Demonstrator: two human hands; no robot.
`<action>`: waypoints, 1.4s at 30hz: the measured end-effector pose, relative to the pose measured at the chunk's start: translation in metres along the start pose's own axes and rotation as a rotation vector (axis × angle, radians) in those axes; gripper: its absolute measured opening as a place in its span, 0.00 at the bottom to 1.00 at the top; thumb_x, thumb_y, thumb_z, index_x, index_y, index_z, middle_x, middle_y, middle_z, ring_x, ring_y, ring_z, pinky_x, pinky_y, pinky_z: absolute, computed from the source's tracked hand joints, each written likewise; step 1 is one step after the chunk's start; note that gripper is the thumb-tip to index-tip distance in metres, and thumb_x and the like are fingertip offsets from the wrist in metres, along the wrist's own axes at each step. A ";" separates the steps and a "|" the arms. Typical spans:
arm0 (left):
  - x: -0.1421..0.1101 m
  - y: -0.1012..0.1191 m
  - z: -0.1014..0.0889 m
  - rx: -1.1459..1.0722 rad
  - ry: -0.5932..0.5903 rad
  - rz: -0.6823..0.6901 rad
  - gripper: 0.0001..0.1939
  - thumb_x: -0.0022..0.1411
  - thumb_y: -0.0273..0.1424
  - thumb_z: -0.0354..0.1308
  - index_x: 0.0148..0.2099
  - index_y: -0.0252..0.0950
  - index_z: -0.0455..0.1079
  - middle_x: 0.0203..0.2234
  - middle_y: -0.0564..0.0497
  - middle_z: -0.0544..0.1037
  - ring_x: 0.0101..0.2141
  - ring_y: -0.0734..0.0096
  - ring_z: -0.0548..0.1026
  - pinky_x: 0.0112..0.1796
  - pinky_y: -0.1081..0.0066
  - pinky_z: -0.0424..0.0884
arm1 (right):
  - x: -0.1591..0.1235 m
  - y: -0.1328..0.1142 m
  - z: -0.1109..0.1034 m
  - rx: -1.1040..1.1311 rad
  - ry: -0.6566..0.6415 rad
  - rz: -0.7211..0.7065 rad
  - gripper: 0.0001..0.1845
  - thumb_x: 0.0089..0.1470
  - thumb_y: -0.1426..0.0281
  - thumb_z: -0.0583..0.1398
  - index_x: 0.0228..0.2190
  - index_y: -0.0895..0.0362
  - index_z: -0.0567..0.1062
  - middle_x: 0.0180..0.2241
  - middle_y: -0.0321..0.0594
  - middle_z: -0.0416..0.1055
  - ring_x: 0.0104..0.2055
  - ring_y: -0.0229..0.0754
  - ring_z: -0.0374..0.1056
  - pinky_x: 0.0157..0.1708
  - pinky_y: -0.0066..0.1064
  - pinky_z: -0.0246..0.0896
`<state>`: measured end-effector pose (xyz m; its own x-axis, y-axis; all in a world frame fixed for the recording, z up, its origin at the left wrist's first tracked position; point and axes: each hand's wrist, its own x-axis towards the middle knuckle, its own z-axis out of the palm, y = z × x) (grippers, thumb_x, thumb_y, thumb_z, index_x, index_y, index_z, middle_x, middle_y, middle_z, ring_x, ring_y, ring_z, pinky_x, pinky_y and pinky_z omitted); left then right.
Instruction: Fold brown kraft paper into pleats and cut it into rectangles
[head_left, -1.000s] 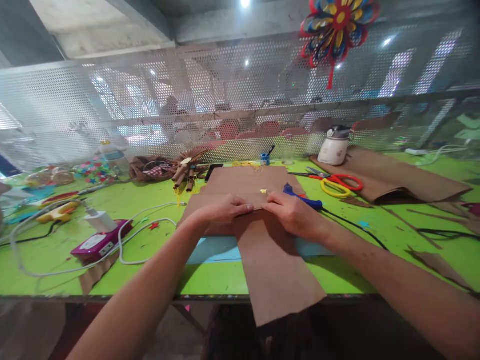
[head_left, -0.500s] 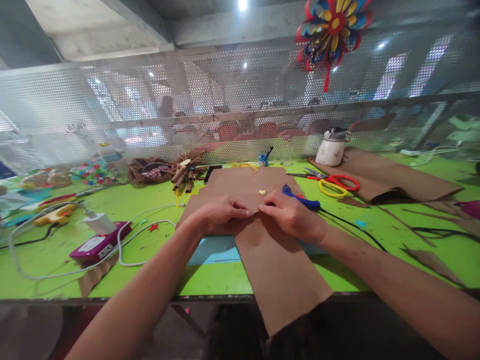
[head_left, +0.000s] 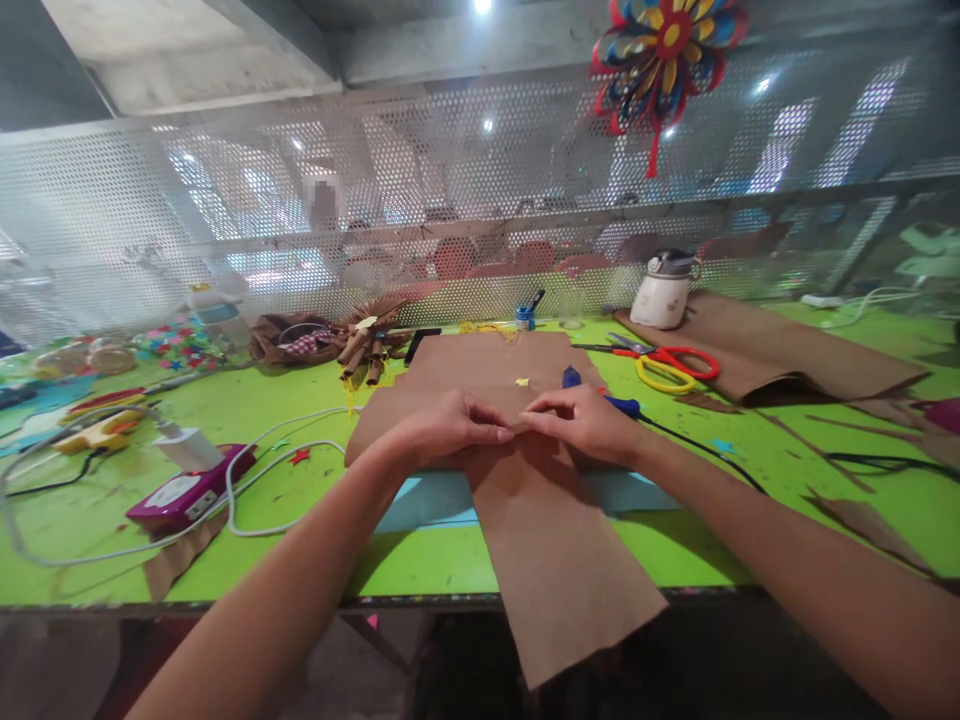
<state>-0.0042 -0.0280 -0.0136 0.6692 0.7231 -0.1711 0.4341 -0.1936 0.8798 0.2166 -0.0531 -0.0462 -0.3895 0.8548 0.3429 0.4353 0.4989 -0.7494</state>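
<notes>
A strip of brown kraft paper [head_left: 559, 560] runs toward me and hangs past the table's front edge. My left hand [head_left: 454, 425] pinches its far end with thumb and fingers. Close beside it, my right hand [head_left: 577, 420] is closed on the same end, fingertips nearly meeting the left ones. Beneath both hands lies a larger piece of brown paper [head_left: 487, 360], with a light blue sheet [head_left: 431, 503] under its near side. A small yellow scrap [head_left: 523, 382] sits just beyond my fingers. Partly hidden behind my right hand is a blue glue gun [head_left: 626, 407] with a black cord.
Red and yellow scissors [head_left: 675, 368] lie at the right, near a white bottle [head_left: 661, 290] on folded brown paper [head_left: 810, 350]. At the left, a purple power strip [head_left: 191, 490] carries a white plug and looping cable. Rolled paper sticks [head_left: 364, 350] stand behind, before a perforated metal screen [head_left: 450, 190].
Both hands stay pinching the strip's far end, with slight finger shifts. The strip's near end has swung a little to the right and reaches lower past the table edge.
</notes>
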 end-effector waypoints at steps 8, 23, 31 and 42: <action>-0.003 0.014 0.007 0.343 0.060 0.123 0.15 0.57 0.37 0.58 0.39 0.31 0.77 0.29 0.49 0.79 0.29 0.71 0.72 0.30 0.74 0.64 | -0.001 -0.004 -0.004 0.108 -0.011 0.030 0.16 0.48 0.59 0.62 0.25 0.61 0.79 0.22 0.38 0.73 0.25 0.35 0.64 0.24 0.26 0.56; -0.006 0.012 0.015 0.607 0.209 0.341 0.12 0.61 0.33 0.52 0.38 0.33 0.75 0.27 0.52 0.78 0.28 0.75 0.71 0.28 0.78 0.60 | -0.002 -0.007 -0.012 0.080 -0.029 0.025 0.15 0.48 0.60 0.62 0.28 0.60 0.81 0.27 0.41 0.77 0.29 0.40 0.70 0.27 0.27 0.61; -0.008 0.017 0.014 0.702 0.210 0.306 0.13 0.62 0.33 0.51 0.36 0.33 0.75 0.24 0.53 0.76 0.25 0.76 0.68 0.25 0.78 0.56 | -0.002 -0.003 -0.013 0.070 -0.017 -0.023 0.16 0.50 0.61 0.61 0.28 0.61 0.81 0.24 0.41 0.76 0.26 0.37 0.67 0.24 0.26 0.58; -0.011 0.021 0.009 0.718 0.093 0.250 0.13 0.63 0.32 0.49 0.35 0.32 0.73 0.20 0.55 0.71 0.21 0.79 0.63 0.25 0.78 0.56 | -0.001 -0.003 -0.017 0.005 -0.108 -0.032 0.15 0.52 0.63 0.59 0.36 0.59 0.80 0.34 0.41 0.78 0.35 0.40 0.69 0.32 0.27 0.61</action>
<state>0.0026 -0.0462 0.0028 0.7593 0.6478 0.0616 0.5831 -0.7193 0.3775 0.2295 -0.0535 -0.0348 -0.4881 0.8182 0.3037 0.4178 0.5245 -0.7419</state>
